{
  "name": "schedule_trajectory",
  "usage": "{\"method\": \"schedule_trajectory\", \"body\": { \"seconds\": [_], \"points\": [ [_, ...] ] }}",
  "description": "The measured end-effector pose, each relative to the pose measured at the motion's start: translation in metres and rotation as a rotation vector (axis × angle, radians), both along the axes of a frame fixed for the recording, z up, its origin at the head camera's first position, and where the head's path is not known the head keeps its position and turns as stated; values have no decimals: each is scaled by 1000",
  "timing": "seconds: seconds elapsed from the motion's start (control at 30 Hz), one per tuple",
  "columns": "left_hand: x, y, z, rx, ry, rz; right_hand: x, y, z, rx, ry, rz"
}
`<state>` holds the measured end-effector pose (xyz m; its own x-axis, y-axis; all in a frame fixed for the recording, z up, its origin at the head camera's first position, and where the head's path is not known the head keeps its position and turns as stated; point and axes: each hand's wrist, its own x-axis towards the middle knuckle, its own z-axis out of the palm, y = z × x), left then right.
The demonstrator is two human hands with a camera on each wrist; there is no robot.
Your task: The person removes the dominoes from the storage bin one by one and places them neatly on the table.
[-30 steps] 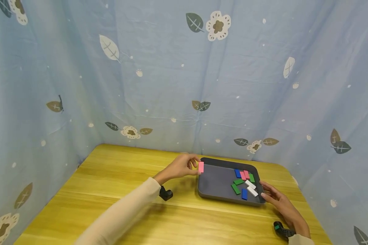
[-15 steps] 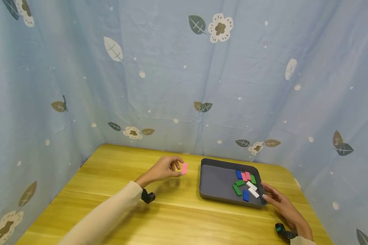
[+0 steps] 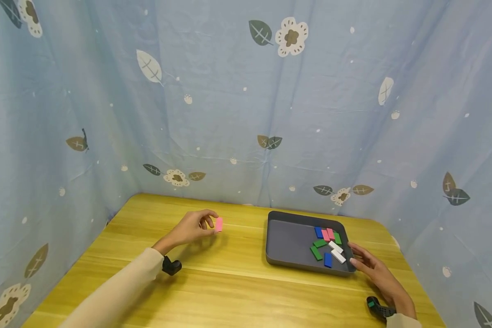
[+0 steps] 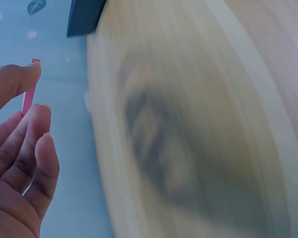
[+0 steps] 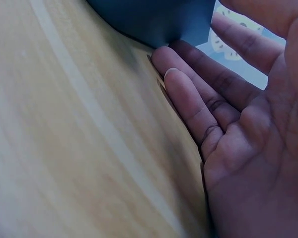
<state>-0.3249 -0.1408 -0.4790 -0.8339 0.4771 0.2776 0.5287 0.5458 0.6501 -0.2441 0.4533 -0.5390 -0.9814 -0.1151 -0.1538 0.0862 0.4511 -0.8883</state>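
A small pink block (image 3: 219, 224) is pinched between the thumb and fingertips of the left hand (image 3: 190, 228), raised above the wooden table (image 3: 246, 296) and well to the left of a grey tray (image 3: 287, 241). A second ago the block is seen at the tray's left rim; now it is carried farther left, with a broad stretch of table between. The tray is touched at its right end by the right hand (image 3: 373, 269), whose fingers are loosely extended and slightly spread; its place is unchanged. In the tray's right half, blue pieces (image 3: 328, 259), pink pieces (image 3: 325, 235), green pieces (image 3: 316, 253) and white pieces (image 3: 338, 256) are left lying as before. The work is judged to be mid-carry: one block is clear of the tray, not yet set down.
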Motion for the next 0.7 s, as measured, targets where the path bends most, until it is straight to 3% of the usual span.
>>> {"method": "schedule_trajectory", "body": {
  "seconds": [0.37,0.7],
  "points": [
    [0,-49,-9,20,-50,30,-1,1,-2,3,6,-3],
    [-3,-80,-19,22,-119,91,-2,1,-3,-1,1,-5]
  ]
}}
